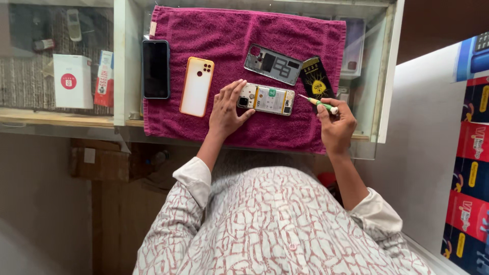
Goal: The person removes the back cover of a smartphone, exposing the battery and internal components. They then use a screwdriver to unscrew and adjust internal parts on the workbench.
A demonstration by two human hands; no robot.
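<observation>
Patterned shirt sleeves (265, 229) fill the bottom of the view, and both arms reach up onto a magenta towel (229, 30) spread over a glass bench (384, 76).

Left hand (226, 109) lies flat beside the opened phone (266, 99), fingers spread loose, with the fingertips touching its camera end to pin it down. It's pressing, not gripping. Right hand (336, 125) has its fingers pinched shut around a small green-and-white screwdriver (320, 103), the tip pointing at the phone's right edge, just short of touching it as far as I can tell.

If you ask me, doing this bit well comes down to keeping the left hand firm so the phone doesn't skate on the towel, holding the driver straight up on the screw instead of slanted like it is now, and pressing lightly so the head doesn't strip. I'd park any loose screws on the towel where they won't roll.

Count of what's on the towel:
- one opened phone with its insides showing, in the middle
- one grey inner frame (272, 64), just above it
- one orange-rimmed back case (196, 86), left of the hand
- one black phone (156, 69), screen up, at the towel's left edge
- one dark card with a yellow emblem (316, 76), to the right
- one screwdriver

Under the glass on the left: one white box (73, 81) and one red-and-white packet (104, 79).
</observation>
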